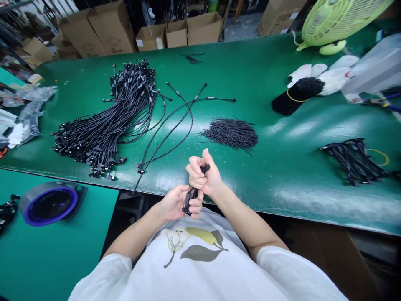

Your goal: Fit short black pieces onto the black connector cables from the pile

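Note:
Close to my body, at the front edge of the green table, my left hand (178,202) is closed around the lower part of a folded black cable (188,200). My right hand (203,175) grips the cable's upper end, its thumb pointing up, touching my left hand. Just beyond the hands lies a pile of short black ties (232,133). Three loose black cables (169,136) cross each other to the left of it. Farther left spreads a large heap of black cables (109,117) with connectors at both ends.
On the right are a banded black bundle (297,95), folded cables (354,161), a plastic container (376,71) and a green fan (335,21). A purple-rimmed roll (48,204) sits at lower left. Cardboard boxes (200,29) stand behind the table.

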A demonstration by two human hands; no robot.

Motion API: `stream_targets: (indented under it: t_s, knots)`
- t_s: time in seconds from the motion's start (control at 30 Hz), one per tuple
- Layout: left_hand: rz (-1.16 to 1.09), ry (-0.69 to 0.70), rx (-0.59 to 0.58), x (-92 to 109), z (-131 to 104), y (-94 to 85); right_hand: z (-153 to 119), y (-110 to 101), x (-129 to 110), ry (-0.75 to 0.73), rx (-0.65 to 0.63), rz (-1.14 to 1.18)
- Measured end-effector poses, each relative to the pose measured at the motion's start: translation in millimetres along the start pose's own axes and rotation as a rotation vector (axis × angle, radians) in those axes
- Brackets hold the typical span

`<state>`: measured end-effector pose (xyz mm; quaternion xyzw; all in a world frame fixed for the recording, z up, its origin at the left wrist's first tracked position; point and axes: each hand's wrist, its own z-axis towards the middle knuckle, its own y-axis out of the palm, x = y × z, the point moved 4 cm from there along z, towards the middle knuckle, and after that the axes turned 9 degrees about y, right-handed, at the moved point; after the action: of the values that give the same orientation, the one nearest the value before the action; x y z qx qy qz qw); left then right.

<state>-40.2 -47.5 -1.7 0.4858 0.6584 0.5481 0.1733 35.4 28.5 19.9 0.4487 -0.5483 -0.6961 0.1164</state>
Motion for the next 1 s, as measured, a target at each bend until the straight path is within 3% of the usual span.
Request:
stream_targets:
  t_s: [0.2,0.33,0.43,0.5,0.53,0.6,0.67,0.73,0.87,1.0]
  knots:
    - [-0.04,0.129,0.051,-6,3,-3.0,2,1,-5,-0.044,0.0,0.053]
    - [0.107,0.194,0.083,-8,6,-3.5,2,-5,-5,-0.05,0.049,-0.045]
    - [0.321,0.321,0.184,1,5,-11.0,-12,-14,-21,-0.202,0.31,-0.36]
    - [0.459,0.43,0.286,12,3,-19.0,-34,-11,-40,-0.461,0.55,-0.793]
    - [0.529,0.464,0.325,17,2,-22.6,-44,-3,-46,-0.599,0.594,-1.074]
    - [0.715,0.465,0.349,26,1,-26.8,-57,15,-41,-0.745,0.451,-1.687]
    - [0.959,0.394,0.319,32,2,-27.1,-61,20,-21,-0.677,0.171,-2.19]
    - [1.169,0.314,0.281,34,3,-25.5,-60,12,-2,-0.524,0.03,-2.482]
    - [1.332,0.204,0.216,30,0,-24.2,-60,-8,14,-0.289,0.033,-2.67]
    - [1.296,0.116,0.173,26,-4,-29.9,-66,-10,16,-0.227,-0.081,-2.68]
